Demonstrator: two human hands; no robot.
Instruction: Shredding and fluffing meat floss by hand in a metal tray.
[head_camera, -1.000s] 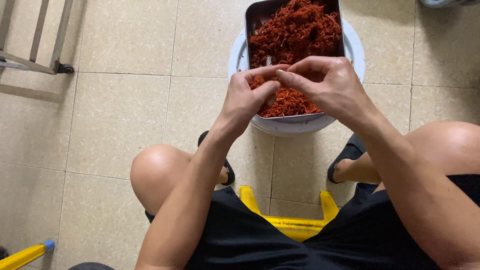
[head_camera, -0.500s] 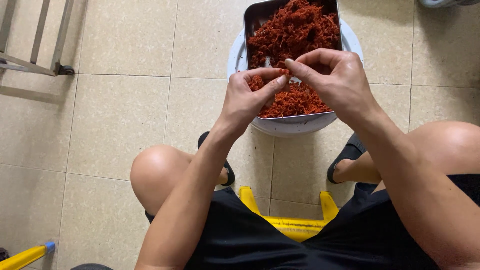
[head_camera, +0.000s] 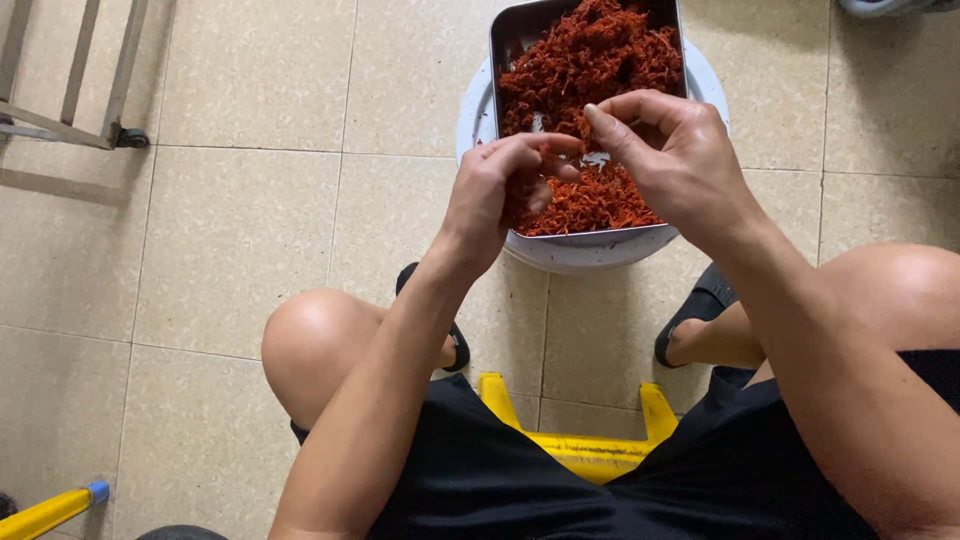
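A metal tray (head_camera: 510, 40) heaped with shredded red-orange strands (head_camera: 600, 70) rests on a white round tub (head_camera: 570, 252) on the tiled floor. Both hands hover over the tray's near end. My left hand (head_camera: 500, 190) has its fingers curled and pinched on a small bit of the red shreds. My right hand (head_camera: 670, 150) pinches thumb and forefinger together close to the left fingertips; what it grips is too small to see clearly. The hands nearly touch above the pile.
I sit on a yellow stool (head_camera: 575, 445), knees apart, feet in dark sandals (head_camera: 690, 310) beside the tub. A metal rack on casters (head_camera: 60, 100) stands at the upper left. A yellow handle with a blue tip (head_camera: 50, 510) lies at the lower left.
Both hands rose slightly and drew apart over the tray; the right hand's fingers lifted away from the left hand, which stays curled over the shreds.
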